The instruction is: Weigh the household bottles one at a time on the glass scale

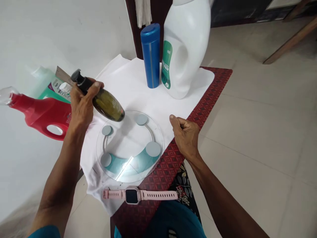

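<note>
My left hand (83, 105) is closed around the neck of an olive-green pump bottle (109, 105) with a black pump head. The bottle is tilted, its base pointing down and right above a round glass bathroom scale (135, 167). Grey discs and a teal curved band mark the scale, which lies on a white cloth (123, 77). Over the table's right edge, my right hand (185, 135) is curled into a fist with the thumb out, and nothing shows in it. Nearer my body, a pink smartwatch (132, 195) lies stretched out.
A blue flask (151, 56) and a large white jug (189, 43) stand at the back. On the left are a red detergent bottle (47, 114) and a green-labelled container (58, 89). A red patterned cover (170, 162) shows along the table edge; tiled floor (252, 125) lies to the right.
</note>
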### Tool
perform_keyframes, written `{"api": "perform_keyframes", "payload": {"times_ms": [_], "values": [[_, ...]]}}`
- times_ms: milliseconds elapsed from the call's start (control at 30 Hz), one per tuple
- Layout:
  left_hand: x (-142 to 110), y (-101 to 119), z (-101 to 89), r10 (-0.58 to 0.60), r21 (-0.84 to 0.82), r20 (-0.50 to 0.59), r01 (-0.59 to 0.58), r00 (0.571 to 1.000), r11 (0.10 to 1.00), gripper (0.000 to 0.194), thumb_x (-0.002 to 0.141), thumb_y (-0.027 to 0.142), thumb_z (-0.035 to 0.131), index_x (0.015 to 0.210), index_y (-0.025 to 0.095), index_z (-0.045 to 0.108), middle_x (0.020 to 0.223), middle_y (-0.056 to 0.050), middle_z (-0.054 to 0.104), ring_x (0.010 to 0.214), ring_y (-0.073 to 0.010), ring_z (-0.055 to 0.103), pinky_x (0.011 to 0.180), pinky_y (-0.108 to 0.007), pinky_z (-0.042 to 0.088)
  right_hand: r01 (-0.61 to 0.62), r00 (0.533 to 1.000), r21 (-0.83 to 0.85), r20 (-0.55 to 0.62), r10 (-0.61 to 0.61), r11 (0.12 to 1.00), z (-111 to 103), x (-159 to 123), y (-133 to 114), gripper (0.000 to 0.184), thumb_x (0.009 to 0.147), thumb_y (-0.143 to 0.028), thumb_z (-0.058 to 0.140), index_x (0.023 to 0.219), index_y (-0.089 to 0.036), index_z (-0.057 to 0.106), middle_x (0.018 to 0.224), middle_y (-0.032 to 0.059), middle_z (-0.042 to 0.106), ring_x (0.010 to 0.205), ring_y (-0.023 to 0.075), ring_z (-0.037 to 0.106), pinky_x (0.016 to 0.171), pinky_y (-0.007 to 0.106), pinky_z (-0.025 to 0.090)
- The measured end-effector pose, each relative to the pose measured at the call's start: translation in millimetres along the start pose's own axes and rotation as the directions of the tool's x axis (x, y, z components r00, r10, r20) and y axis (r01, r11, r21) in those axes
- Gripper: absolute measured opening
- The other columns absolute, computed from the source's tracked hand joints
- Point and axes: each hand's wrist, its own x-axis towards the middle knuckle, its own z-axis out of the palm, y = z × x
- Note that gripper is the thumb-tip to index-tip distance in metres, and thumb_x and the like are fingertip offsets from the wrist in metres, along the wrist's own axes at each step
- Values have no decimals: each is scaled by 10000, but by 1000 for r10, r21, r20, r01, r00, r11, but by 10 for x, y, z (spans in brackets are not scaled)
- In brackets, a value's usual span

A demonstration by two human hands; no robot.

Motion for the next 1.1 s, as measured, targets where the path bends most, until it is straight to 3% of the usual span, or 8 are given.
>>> {"api": "perform_keyframes", "payload": {"times_ms": [100, 200, 500, 667, 800, 900, 1000, 1100], "values": [[-386, 302, -22, -67, -11, 65, 67, 996, 998, 246, 939, 550, 843, 925, 308, 803, 982, -31, 795, 952, -281, 746, 906, -508, 628, 23, 1000, -12, 1, -23, 1000, 0, -6, 10, 599, 1017, -511, 590, 595, -266, 242, 568, -59, 217, 543, 87, 225, 561, 322, 188], [-610, 388, -73, -105, 5, 88, 105, 991, 994, 286, 914, 571, 847, 929, 287, 820, 963, -49, 784, 933, -299, 743, 899, -524, 661, 36, 999, -25, 6, -35, 999, 1, -13, 17, 595, 1013, -510, 589, 596, -268, 241, 572, -59, 219, 552, 89, 224, 572, 326, 191], [-876, 465, 16, -76, 35, 61, 74, 995, 997, 398, 931, 613, 821, 1066, 251, 724, 1046, -82, 761, 1043, -300, 745, 1001, -532, 646, 31, 998, -86, 53, -27, 996, 23, -12, 10, 614, 992, -578, 593, 583, -273, 252, 569, -56, 229, 562, 96, 237, 589, 333, 206], [-1012, 422, -12, -37, -23, 6, 37, 999, 999, 627, 903, 746, 819, 1297, 299, 624, 1257, -101, 719, 1239, -329, 723, 1057, -540, 624, 9, 1000, -72, 23, -7, 997, -5, 21, -36, 636, 1006, -608, 616, 590, -274, 270, 564, -61, 256, 556, 97, 254, 580, 325, 210], [-1168, 358, -162, -79, -31, -29, 78, 996, 996, 629, 910, 786, 795, 1300, 321, 631, 1275, -102, 711, 1240, -336, 716, 1031, -536, 625, 39, 996, -79, -73, -45, 996, 49, 92, -13, 675, 1024, -670, 600, 603, -274, 252, 572, -60, 244, 572, 101, 242, 584, 325, 202], [-1267, 301, -284, -132, -18, -35, 132, 991, 991, 606, 954, 801, 728, 1331, 335, 646, 1320, -106, 712, 1261, -338, 718, 1058, -551, 612, 47, 998, -120, -41, -52, 992, 120, 129, 22, 673, 1010, -692, 575, 597, -271, 252, 573, -54, 223, 586, 105, 238, 593, 332, 205], [-1318, 242, -352, -147, 6, 18, 147, 989, 989, 645, 949, 798, 732, 1400, 345, 638, 1370, -117, 710, 1317, -355, 706, 1103, -583, 593, 74, 997, -165, 9, -73, 983, 157, 135, 37, 654, 997, -665, 576, 592, -266, 253, 585, -50, 212, 590, 105, 237, 606, 338, 206], [-1325, 203, -325, -130, 44, 103, 126, 986, 991, 785, 839, 755, 881, 1462, 360, 614, 1471, -127, 674, 1403, -389, 666, 1168, -622, 562, 71, 997, -150, 28, -68, 986, 150, 131, 34, 640, 1001, -658, 565, 599, -266, 258, 593, -44, 225, 590, 108, 244, 604, 339, 209]]}}
